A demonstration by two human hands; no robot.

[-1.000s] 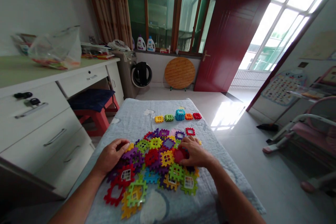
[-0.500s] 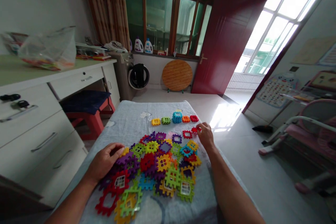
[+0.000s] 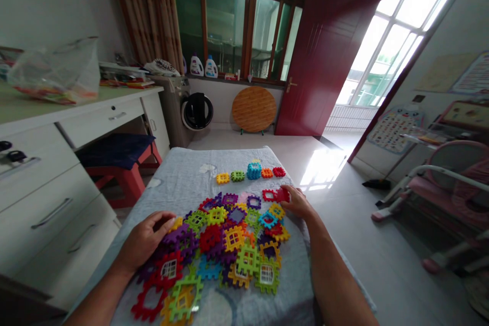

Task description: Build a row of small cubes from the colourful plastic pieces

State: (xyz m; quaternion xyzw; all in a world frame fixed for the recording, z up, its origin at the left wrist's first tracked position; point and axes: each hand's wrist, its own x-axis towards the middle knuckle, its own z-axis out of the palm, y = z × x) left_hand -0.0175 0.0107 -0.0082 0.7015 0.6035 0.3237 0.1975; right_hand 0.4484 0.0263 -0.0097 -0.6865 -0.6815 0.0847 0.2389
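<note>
My left hand (image 3: 145,239) is at the left side of a heap of toothed plastic building tiles, its thumb and fingers closed on a yellow tile (image 3: 176,224). At the right edge of the heap, my right hand (image 3: 298,202) grips a red tile (image 3: 281,194) by its right side. That tile lies flat beside a red open-frame tile (image 3: 269,195); whether they are locked together I cannot tell. The heap mixes purple, green, red, blue and yellow tiles, such as a yellow window tile (image 3: 234,239) and a green tile (image 3: 248,260).
Beyond the heap, a row holds a yellow tile (image 3: 222,178), a green tile (image 3: 237,176), a blue cube (image 3: 253,171), an orange tile (image 3: 267,172) and a red tile (image 3: 279,171). A pale blue cloth (image 3: 183,173) covers the table. A stool (image 3: 118,152) stands left.
My right hand has lowered the red tile, from tilted to flat against the red frame. My left hand stays at the yellow tile. The whole view has shifted slightly.
</note>
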